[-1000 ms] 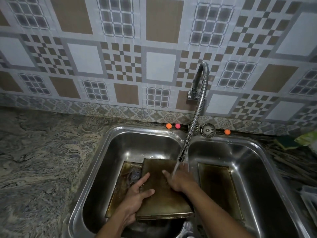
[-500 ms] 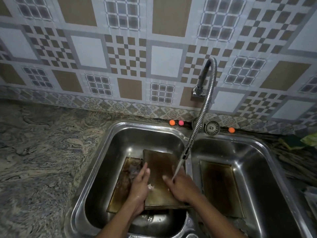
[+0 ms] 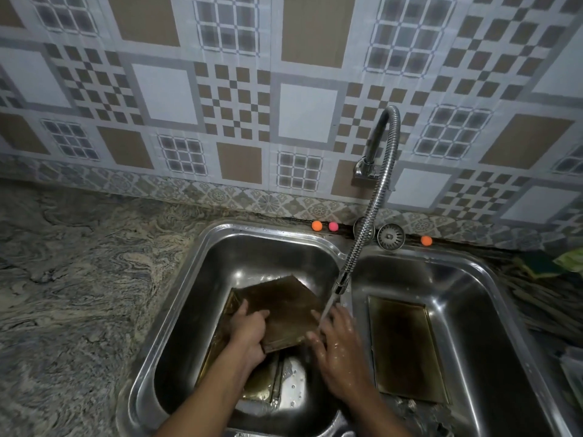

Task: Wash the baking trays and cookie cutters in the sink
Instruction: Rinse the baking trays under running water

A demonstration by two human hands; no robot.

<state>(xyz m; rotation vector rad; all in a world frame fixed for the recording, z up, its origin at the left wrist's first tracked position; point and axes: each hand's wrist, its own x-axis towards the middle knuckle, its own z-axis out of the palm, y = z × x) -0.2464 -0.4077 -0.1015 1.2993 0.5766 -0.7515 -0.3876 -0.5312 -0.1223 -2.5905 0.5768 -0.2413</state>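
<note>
turned askew, tray (image 3: 284, 305) gripped by left hand (image 3: 249, 332).

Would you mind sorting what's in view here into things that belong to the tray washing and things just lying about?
Part of the job:
- top tray, held by left hand and right hand
- tray beneath it
- tray in the right basin
- running faucet
- sink

Lying about:
- sink strainer
- orange balls
- pink ball
- countertop

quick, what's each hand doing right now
Left hand: grips the top baking tray.
Right hand: open, fingers against the tray's edge, under the water.
</note>
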